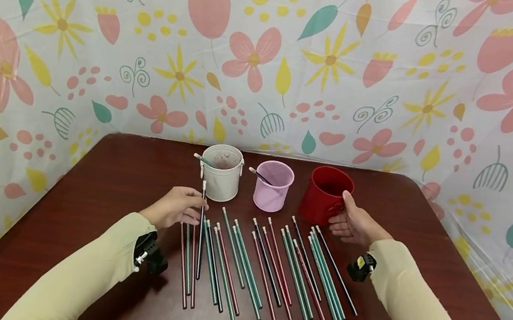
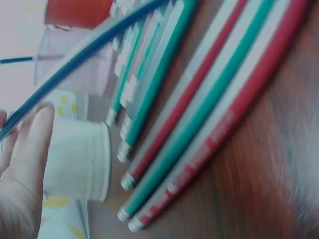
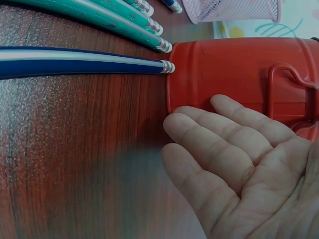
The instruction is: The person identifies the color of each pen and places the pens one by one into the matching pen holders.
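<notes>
My left hand (image 1: pixel 178 207) pinches a dark blue pencil (image 1: pixel 201 228) between thumb and fingers, eraser end up, in front of the white bucket (image 1: pixel 219 182). The left wrist view has this blue pencil (image 2: pixel 75 64) crossing past the thumb. Beside the red bucket (image 1: pixel 324 198), my right hand (image 1: pixel 356 223) has its thumb up near the rim. In the right wrist view its relaxed fingers (image 3: pixel 209 149) lie along the red bucket's side (image 3: pixel 229 69); whether they touch is unclear. A green pencil (image 1: pixel 207 161) leans in the white bucket, a dark one (image 1: pixel 261 177) in the pink mesh cup (image 1: pixel 273 194).
Several red, green and dark blue pencils (image 1: pixel 266 269) lie side by side on the dark brown table (image 1: pixel 139 161), eraser ends toward the containers. A flowered cloth (image 1: pixel 264 101) hangs behind the table. Each wrist wears a small black camera mount (image 1: pixel 151 254).
</notes>
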Motion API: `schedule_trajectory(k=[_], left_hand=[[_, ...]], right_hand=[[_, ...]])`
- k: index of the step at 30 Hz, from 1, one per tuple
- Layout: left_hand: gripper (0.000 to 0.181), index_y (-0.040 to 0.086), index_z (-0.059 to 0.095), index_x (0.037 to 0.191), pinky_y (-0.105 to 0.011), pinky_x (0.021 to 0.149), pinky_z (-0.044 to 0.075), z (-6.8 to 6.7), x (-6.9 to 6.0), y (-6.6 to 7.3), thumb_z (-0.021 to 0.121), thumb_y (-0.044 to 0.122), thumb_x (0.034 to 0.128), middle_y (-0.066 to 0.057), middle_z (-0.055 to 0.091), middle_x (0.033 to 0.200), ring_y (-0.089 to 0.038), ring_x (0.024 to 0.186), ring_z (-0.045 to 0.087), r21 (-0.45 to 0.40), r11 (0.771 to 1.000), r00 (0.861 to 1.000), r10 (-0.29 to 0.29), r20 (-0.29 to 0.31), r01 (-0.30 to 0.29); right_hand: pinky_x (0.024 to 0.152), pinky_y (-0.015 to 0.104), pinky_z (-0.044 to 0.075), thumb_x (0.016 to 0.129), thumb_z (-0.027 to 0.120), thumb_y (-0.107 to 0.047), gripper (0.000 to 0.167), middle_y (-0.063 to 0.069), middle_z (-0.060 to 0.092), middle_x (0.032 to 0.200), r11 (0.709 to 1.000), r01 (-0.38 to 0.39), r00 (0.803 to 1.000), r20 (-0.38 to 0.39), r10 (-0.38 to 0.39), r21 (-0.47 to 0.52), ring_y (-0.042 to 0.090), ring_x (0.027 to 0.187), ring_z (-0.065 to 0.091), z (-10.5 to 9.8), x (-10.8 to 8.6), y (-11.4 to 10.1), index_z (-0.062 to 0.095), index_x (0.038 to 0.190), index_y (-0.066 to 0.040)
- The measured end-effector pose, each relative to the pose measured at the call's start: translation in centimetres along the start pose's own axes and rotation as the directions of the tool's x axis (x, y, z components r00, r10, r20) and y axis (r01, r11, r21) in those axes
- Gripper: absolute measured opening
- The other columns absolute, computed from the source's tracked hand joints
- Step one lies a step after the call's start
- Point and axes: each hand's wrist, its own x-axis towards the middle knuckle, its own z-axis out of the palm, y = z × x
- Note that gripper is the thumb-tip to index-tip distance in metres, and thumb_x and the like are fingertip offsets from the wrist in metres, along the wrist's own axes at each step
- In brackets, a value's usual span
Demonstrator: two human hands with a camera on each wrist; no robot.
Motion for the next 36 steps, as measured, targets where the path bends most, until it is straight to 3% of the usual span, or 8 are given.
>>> schedule_trajectory(k=[5,9,14,18,25,32,34,36], left_hand=[[0.016,-0.004,0.056,0.108,-0.03,0.062,0.056,0.5,-0.8,0.9,0.055,0.002,0.0931,-0.001,0.065,0.082,-0.012,0.063,0.064,-0.097,0.994,0.996,0.042,-0.083,-0.05],[0.027,-0.012,0.056,0.114,-0.031,0.061,0.057,1.1,-1.1,1.8,0.059,-0.001,0.0901,-0.001,0.066,0.08,-0.01,0.061,0.064,-0.051,0.99,0.978,0.12,-0.17,-0.13],[0.033,-0.017,0.058,0.113,-0.032,0.062,0.057,1.5,-1.7,3.2,0.064,0.0,0.085,-0.007,0.066,0.086,-0.009,0.062,0.064,0.093,0.942,0.906,0.335,-0.257,-0.322],[0.028,-0.016,0.064,0.105,-0.027,0.06,0.057,1.7,-2.1,3.8,0.066,0.0,0.0819,-0.014,0.068,0.087,-0.007,0.068,0.064,0.184,0.855,0.808,0.518,-0.28,-0.485],[0.02,-0.009,0.071,0.1,-0.012,0.058,0.047,1.6,-1.9,3.8,0.066,-0.003,0.0809,-0.021,0.07,0.09,0.002,0.071,0.061,0.474,0.648,0.548,0.76,-0.351,-0.596],[0.017,-0.016,0.067,0.096,-0.013,0.07,0.051,1.8,-2.3,5.4,0.064,-0.017,0.0789,-0.028,0.067,0.092,0.008,0.084,0.061,0.466,0.404,0.307,0.912,-0.272,-0.787],[0.017,-0.017,0.066,0.093,-0.015,0.071,0.052,1.9,-2.4,6.2,0.063,-0.021,0.0771,-0.028,0.067,0.089,0.006,0.086,0.062,0.445,0.338,0.261,0.938,-0.226,-0.829],[0.014,-0.018,0.064,0.09,-0.017,0.072,0.053,2.2,-2.6,6.9,0.062,-0.021,0.0766,-0.02,0.068,0.087,0.002,0.086,0.063,0.397,0.309,0.24,0.947,-0.214,-0.864]], right_hand=[[0.105,0.058,0.03,0.093,0.002,-0.068,0.104,0.036,0.037,0.137,1.0,0.002,1.0,0.002,-0.002,-0.006,0.047,0.127,0.041,0.0,0.0,0.0,0.033,0.135,0.022],[0.105,0.058,0.03,0.091,0.003,-0.07,0.106,0.037,0.037,0.137,1.0,0.006,1.0,0.01,-0.005,-0.009,0.047,0.127,0.04,-0.1,0.0,0.0,0.032,0.135,0.022],[0.105,0.059,0.03,0.092,0.002,-0.069,0.106,0.037,0.035,0.137,1.0,0.013,1.0,0.024,-0.013,-0.006,0.048,0.127,0.039,-0.1,0.0,0.0,0.031,0.135,0.023],[0.105,0.059,0.029,0.093,0.002,-0.068,0.104,0.038,0.035,0.138,1.0,0.014,1.0,0.024,-0.014,-0.003,0.048,0.127,0.039,-0.1,0.0,0.0,0.031,0.135,0.023],[0.105,0.059,0.029,0.094,0.002,-0.066,0.102,0.038,0.035,0.138,1.0,0.019,1.0,0.013,-0.019,-0.004,0.048,0.127,0.039,-0.1,0.0,0.1,0.03,0.135,0.023],[0.105,0.059,0.029,0.093,0.003,-0.067,0.103,0.037,0.036,0.137,1.0,0.014,1.0,0.004,-0.014,-0.005,0.048,0.127,0.04,0.0,-0.1,0.1,0.031,0.135,0.022],[0.105,0.059,0.029,0.093,0.003,-0.068,0.104,0.037,0.036,0.137,1.0,0.013,1.0,0.004,-0.013,-0.006,0.048,0.127,0.04,0.0,-0.1,0.0,0.032,0.135,0.022],[0.105,0.058,0.029,0.092,0.003,-0.069,0.105,0.037,0.037,0.137,1.0,0.013,1.0,0.0,-0.013,-0.006,0.048,0.126,0.04,0.0,-0.1,0.0,0.032,0.135,0.022]])
